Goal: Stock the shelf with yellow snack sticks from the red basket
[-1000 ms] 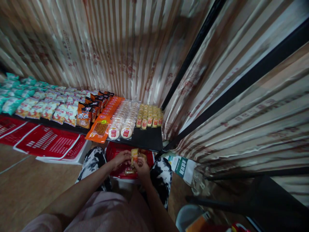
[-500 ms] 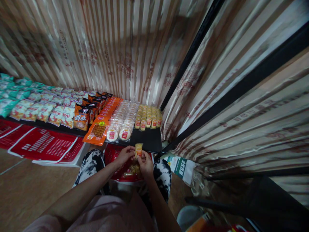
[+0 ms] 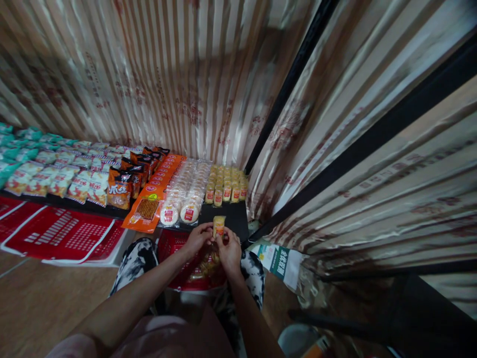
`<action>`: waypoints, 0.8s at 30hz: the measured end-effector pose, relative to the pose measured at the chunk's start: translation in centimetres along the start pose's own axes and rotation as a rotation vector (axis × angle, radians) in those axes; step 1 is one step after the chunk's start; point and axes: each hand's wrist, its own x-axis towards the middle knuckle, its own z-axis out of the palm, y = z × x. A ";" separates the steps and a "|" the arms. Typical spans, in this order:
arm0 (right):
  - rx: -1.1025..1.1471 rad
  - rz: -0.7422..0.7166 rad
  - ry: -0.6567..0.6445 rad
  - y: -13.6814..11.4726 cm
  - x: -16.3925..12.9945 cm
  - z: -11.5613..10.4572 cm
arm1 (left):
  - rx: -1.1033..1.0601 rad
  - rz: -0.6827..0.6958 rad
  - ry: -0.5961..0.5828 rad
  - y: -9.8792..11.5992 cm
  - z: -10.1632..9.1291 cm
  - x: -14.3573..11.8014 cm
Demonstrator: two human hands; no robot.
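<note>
The small yellow pack (image 3: 219, 225) has moved away from above the red basket (image 3: 169, 243), and both hands have travelled with it, so that in this view it shows against the near edge of the black shelf (image 3: 225, 215), towards the near right corner. It is upright, its red-and-yellow label turned to the wearer. The right hand (image 3: 230, 252) grips the lower right side between thumb and fingers; the left hand (image 3: 200, 238) has its fingers closed at the left side, seeming to pinch it there. The pack appears held up rather than resting, though contact with the shelf edge cannot be told. The rows of yellow packs (image 3: 226, 183) look unchanged, standing towards the shelf's far right corner, with bare black surface between them and the held one. So the pack is out of the basket but apart from its like. More wrapped pieces (image 3: 204, 266) lie in the basket below the near edge, partly hidden by the right hand and arm.
</note>
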 end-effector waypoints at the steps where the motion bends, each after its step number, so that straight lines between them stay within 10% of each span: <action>1: 0.007 0.007 0.002 0.0 0.3 0.0 | -0.002 0.001 0.004 0.0 0.2 0.2; 24: -0.107 -0.074 0.137 3.0 5.0 2.5 | 0.413 0.067 0.108 -0.1 3.6 6.0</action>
